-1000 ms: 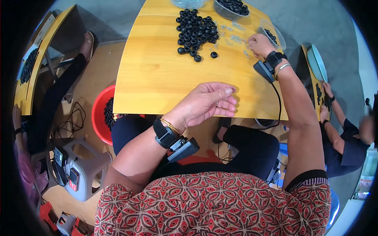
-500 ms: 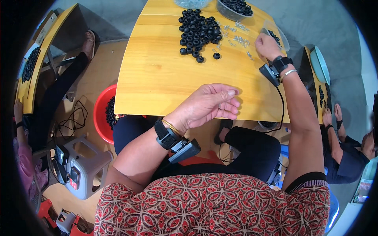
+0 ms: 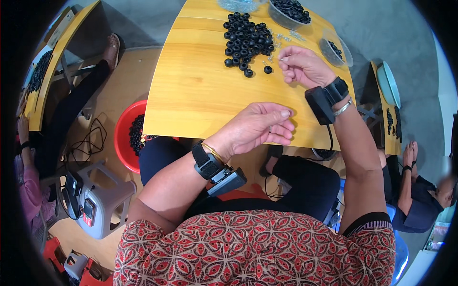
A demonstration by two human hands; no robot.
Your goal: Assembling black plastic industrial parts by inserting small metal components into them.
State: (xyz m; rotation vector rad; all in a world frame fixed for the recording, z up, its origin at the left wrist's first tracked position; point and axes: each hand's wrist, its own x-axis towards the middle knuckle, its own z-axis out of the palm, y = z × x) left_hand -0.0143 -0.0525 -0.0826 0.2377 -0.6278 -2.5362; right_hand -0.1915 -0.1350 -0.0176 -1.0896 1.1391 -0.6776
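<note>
The pile of black rubber rings (image 3: 245,37) sits toward the far side of the yellow wooden tabletop (image 3: 191,90), and everything else is easiest placed from it. Just to the pile's right, the right hand (image 3: 301,66) rests on the wood with fingertips pinched together on something tiny and pale; what it is I cannot tell. Between that hand and the pile lie small clear bits (image 3: 281,38), scattered loosely. Two lone rings (image 3: 257,71) lie on the pile's near edge, slightly apart from the rest.

Nearer the person than the pile, at the tabletop's near edge, the left hand (image 3: 260,129) hovers with fingers loosely curled, thumb close to the fingertips; whether it holds anything I cannot tell. Both wrists carry black strapped devices.

Beyond the pile, at the far edge, stands a clear bowl (image 3: 285,12) of more black rings. Well to the pile's left, down on the floor, a red basin (image 3: 125,138) holds black rings too.
</note>
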